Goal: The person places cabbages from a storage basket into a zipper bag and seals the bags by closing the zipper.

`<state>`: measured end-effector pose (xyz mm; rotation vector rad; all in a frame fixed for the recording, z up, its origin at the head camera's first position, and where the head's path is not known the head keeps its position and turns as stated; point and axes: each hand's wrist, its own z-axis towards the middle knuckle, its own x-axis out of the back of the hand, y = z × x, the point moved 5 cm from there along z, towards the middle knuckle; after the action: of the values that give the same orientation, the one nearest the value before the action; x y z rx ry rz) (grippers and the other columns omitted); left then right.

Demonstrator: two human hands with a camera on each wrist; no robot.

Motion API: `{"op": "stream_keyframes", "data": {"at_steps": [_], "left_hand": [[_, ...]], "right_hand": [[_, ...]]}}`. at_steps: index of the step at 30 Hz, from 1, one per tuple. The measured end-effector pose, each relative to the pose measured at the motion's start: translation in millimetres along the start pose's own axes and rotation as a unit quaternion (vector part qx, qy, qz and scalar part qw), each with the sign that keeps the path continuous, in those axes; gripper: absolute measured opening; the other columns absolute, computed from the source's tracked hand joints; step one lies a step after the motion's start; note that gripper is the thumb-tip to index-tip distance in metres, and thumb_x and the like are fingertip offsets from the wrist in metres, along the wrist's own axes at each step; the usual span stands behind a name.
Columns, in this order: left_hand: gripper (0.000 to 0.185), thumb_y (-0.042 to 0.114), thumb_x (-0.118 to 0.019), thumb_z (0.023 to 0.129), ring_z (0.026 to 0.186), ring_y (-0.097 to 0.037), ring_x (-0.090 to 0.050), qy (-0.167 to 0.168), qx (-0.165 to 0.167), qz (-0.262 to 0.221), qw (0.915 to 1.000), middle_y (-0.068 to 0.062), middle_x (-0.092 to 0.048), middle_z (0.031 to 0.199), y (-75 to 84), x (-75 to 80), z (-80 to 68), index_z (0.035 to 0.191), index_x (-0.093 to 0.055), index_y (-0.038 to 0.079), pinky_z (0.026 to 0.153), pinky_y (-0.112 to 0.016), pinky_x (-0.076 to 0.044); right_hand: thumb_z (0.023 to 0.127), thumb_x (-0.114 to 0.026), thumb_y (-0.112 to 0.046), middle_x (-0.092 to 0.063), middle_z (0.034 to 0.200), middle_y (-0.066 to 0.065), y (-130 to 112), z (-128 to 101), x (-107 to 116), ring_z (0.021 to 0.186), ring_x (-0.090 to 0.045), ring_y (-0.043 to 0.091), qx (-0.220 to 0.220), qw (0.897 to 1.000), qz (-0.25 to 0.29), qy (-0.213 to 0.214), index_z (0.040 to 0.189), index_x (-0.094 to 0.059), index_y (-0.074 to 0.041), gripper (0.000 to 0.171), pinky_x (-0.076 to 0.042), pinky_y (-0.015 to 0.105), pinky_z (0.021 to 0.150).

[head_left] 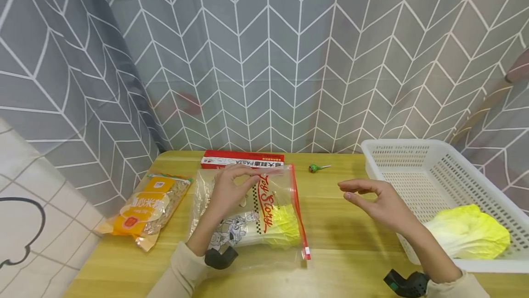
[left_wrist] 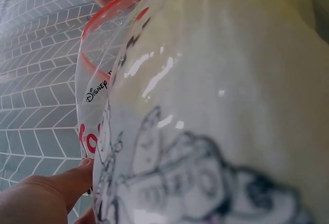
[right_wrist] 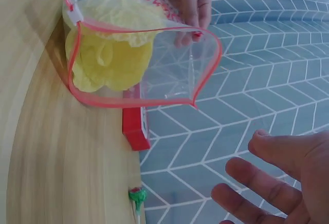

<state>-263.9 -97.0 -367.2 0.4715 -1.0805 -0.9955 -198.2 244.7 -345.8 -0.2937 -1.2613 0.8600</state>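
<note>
A clear zip bag (head_left: 266, 206) with red "Toy Story" print lies on the table, its red-edged mouth facing right. Inside it is a yellow-white cabbage leaf (head_left: 285, 229). My left hand (head_left: 231, 192) reaches over the bag and pinches its upper film between thumb and fingers; in the right wrist view those fingers are by the mouth's red rim (right_wrist: 205, 100), which gapes wide. A white slider (right_wrist: 76, 16) sits at one corner of the mouth. To the right of the bag, my right hand (head_left: 382, 204) hovers above the table, fingers spread from the thumb, holding nothing.
A white perforated basket (head_left: 374, 165) at the right holds another cabbage leaf (head_left: 471, 231). Behind the bag is a red pasta box (head_left: 244, 160). A green-wrapped lollipop (head_left: 315, 168) lies near the back edge, and an orange food packet (head_left: 144, 208) at the left.
</note>
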Motion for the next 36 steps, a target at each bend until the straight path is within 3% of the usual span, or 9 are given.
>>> {"op": "stream_keyframes", "data": {"at_steps": [9, 16, 20, 29, 33, 36], "left_hand": [[0.014, 0.026, -0.08, 0.088, 0.114, -0.021, -0.065, 0.001, 0.0, 0.003, 1.0, 0.006, -0.078, 0.107, -0.3, 0.2, 1.3, 0.101, -0.082, 0.023, 0.11, -0.05, -0.04], [0.014, 0.026, -0.08, 0.088, 0.115, -0.023, -0.065, 0.004, -0.007, -0.003, 1.0, 0.004, -0.078, 0.109, 1.1, 1.1, 1.7, 0.101, -0.082, 0.02, 0.111, -0.051, -0.039], [0.015, 0.025, -0.08, 0.089, 0.115, -0.024, -0.065, 0.003, -0.008, -0.002, 1.0, 0.002, -0.078, 0.11, 1.9, 0.9, 1.8, 0.102, -0.082, 0.019, 0.112, -0.052, -0.038], [0.014, 0.025, -0.08, 0.088, 0.115, -0.024, -0.066, 0.005, -0.01, 0.002, 0.9999, 0.001, -0.078, 0.11, 2.5, 2.7, 1.2, 0.101, -0.082, 0.018, 0.112, -0.053, -0.038], [0.016, 0.025, -0.081, 0.088, 0.115, -0.025, -0.066, 0.005, -0.004, -0.002, 1.0, 0.0, -0.078, 0.111, 2.1, 1.8, -0.1, 0.101, -0.082, 0.016, 0.111, -0.053, -0.039], [0.015, 0.026, -0.081, 0.088, 0.115, -0.025, -0.065, 0.004, -0.002, -0.006, 1.0, 0.001, -0.078, 0.111, 2.2, 0.7, -1.0, 0.101, -0.082, 0.018, 0.111, -0.053, -0.038]], "right_hand": [[0.095, -0.072, -0.019, -0.077, 0.117, -0.003, 8, -15, 29, 0.097, -0.06, -0.006, 0.002, 0.999, -0.044, 0.012, 0.119, -0.075, -0.027, 0.025, -0.052, 0.024, 0.075], [0.094, -0.073, -0.017, -0.072, 0.114, -0.023, 25, -21, 62, 0.092, -0.061, -0.01, 0.0, 0.997, -0.079, 0.021, 0.119, -0.075, -0.025, 0.026, -0.051, 0.023, 0.071], [0.094, -0.074, -0.017, -0.066, 0.113, -0.033, 39, -23, 83, 0.09, -0.061, -0.011, -0.006, 0.995, -0.102, 0.011, 0.12, -0.075, -0.025, 0.028, -0.05, 0.021, 0.069], [0.095, -0.071, -0.01, -0.062, 0.111, -0.039, 72, -18, 123, 0.09, -0.058, -0.014, -0.01, 0.993, -0.119, -0.02, 0.123, -0.072, -0.014, 0.029, -0.05, 0.019, 0.067], [0.095, -0.071, -0.01, -0.058, 0.112, -0.041, 92, -17, 133, 0.094, -0.053, -0.018, -0.017, 0.991, -0.13, -0.033, 0.125, -0.069, -0.009, 0.031, -0.047, 0.013, 0.07], [0.096, -0.07, -0.014, -0.054, 0.111, -0.044, 111, -18, 136, 0.094, -0.053, -0.02, -0.038, 0.987, -0.138, -0.067, 0.129, -0.066, -0.005, 0.035, -0.048, 0.014, 0.07]]}}
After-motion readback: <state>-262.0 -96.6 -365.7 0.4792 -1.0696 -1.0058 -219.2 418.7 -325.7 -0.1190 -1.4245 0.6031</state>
